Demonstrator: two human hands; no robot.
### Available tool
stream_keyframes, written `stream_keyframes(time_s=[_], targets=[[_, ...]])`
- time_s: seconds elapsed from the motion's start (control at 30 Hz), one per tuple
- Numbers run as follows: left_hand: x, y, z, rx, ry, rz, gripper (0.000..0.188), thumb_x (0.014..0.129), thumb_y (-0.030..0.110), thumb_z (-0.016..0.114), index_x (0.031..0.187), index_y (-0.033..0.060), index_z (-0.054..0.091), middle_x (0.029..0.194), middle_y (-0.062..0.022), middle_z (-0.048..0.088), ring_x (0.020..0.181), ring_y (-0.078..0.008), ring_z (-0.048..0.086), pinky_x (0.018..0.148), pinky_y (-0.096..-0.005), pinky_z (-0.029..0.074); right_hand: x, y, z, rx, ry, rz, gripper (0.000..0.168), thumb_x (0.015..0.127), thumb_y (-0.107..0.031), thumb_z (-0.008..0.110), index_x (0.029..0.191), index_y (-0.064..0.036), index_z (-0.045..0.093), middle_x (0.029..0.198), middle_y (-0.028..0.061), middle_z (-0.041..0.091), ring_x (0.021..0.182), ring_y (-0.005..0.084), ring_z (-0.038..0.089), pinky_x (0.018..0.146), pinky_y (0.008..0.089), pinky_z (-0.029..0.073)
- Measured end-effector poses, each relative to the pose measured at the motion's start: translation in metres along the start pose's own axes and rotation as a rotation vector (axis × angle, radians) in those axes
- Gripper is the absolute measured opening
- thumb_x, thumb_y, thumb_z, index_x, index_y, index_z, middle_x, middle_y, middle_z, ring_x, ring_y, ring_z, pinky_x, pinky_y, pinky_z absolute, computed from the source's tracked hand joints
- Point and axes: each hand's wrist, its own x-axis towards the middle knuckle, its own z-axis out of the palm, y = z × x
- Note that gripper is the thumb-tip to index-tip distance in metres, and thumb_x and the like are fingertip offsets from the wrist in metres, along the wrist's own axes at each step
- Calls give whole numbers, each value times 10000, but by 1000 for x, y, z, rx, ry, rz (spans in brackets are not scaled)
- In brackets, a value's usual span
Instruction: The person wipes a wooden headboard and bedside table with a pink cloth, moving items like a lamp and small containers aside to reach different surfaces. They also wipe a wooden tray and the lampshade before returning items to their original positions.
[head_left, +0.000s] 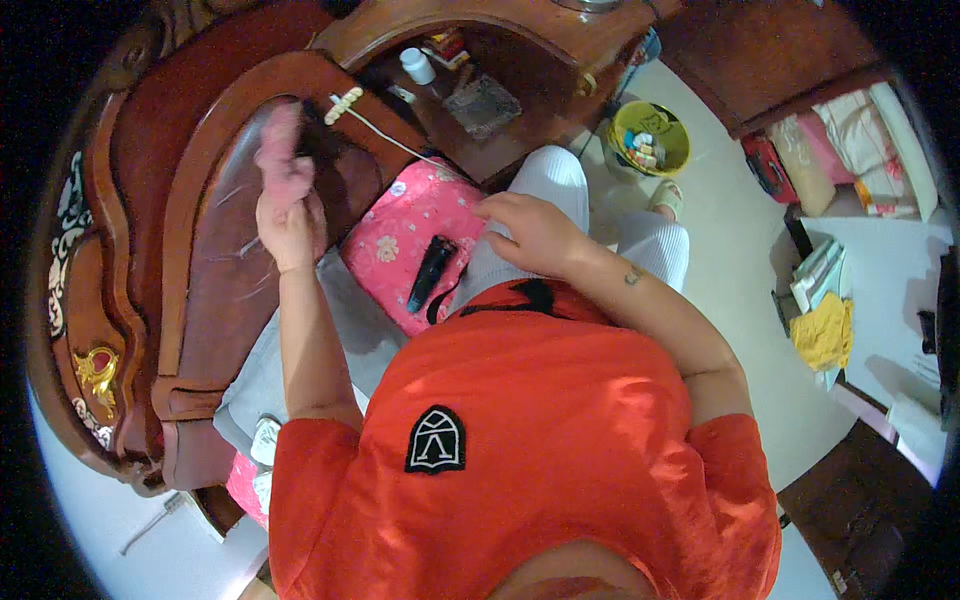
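My left hand is raised in front of the dark padded headboard panel and grips a crumpled pink cloth, blurred by motion. My right hand lies over my lap, against white ribbed trousers; its fingers are loosely bent and apart, with nothing visible in them. Between the hands is a pink floral cushion or bedding piece. A black handheld device lies on it, its exact kind unclear, with a black strap nearby. Grey fabric sits beside the left forearm.
A carved wooden headboard curves along the left. The wooden nightstand ahead holds a white bottle; a white cord hangs in front. A yellow bin with rubbish stands ahead right. Folded textiles and a yellow cloth are at right.
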Motion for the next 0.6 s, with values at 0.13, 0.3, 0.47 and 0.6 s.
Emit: stream_keyframes(time_s=[0.13,0.3,0.47,0.6], targets=[[-20,61,18,-390,71,-377,340,936,113,560,1235,-39,615,1229,-83,641,1132,-182,592,987,-314,457,0,-17,-11,264,-112,211,453,884,-218,669,1276,-21,556,1203,165,630,1119,304,612,937,391,500],[-26,134,80,-399,-347,-504,378,943,131,599,1290,-19,577,1230,-82,626,1126,-178,583,988,-307,452,3,-17,-5,882,299,310,561,883,-313,728,1317,-19,530,1259,145,612,1214,210,552,1004,369,455],[-46,165,153,-976,-885,-338,679,1018,430,413,1539,20,263,1531,-125,365,1434,-235,300,1180,-356,214,-7,-7,-30,1088,472,267,530,890,-265,720,1334,-52,523,1299,103,580,1206,198,532,1039,358,426],[-33,168,164,-1033,-969,-343,632,1015,396,474,1503,11,358,1524,-155,397,1442,-251,318,1179,-364,233,-45,14,-74,1259,622,417,554,937,-226,614,1415,-21,424,1342,86,539,1213,201,529,1047,356,433]])
